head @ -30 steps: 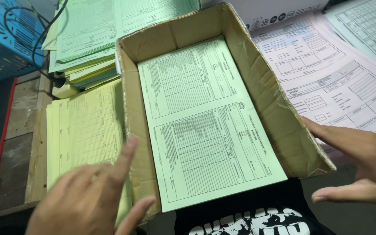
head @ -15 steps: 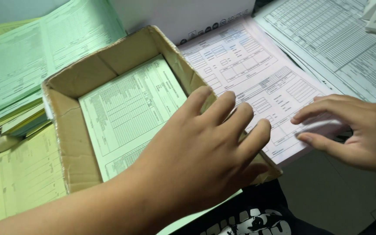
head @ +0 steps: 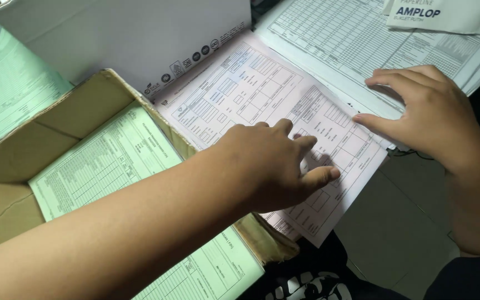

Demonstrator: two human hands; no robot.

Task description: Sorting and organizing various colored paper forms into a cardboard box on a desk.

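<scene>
My left hand (head: 273, 164) reaches across the cardboard box (head: 56, 125) and rests, fingers spread, on a stack of pale pink printed forms (head: 240, 91). My right hand (head: 431, 114) lies at the right edge of that pink stack, fingertips touching its border, fingers apart. Neither hand holds anything. Inside the box lies a light green printed form (head: 101, 166), its near end sticking out over the box's front.
A white carton (head: 123, 39) stands behind the box. White printed sheets (head: 362, 39) spread out at the back right, with a white paper packet (head: 445, 14) on top. More green forms (head: 6, 94) lie at the far left. Grey surface (head: 395, 222) shows at lower right.
The view has swung right. My left hand has moved from the box's left side across it onto the pink forms. My right hand has shifted to the pink stack's right edge.
</scene>
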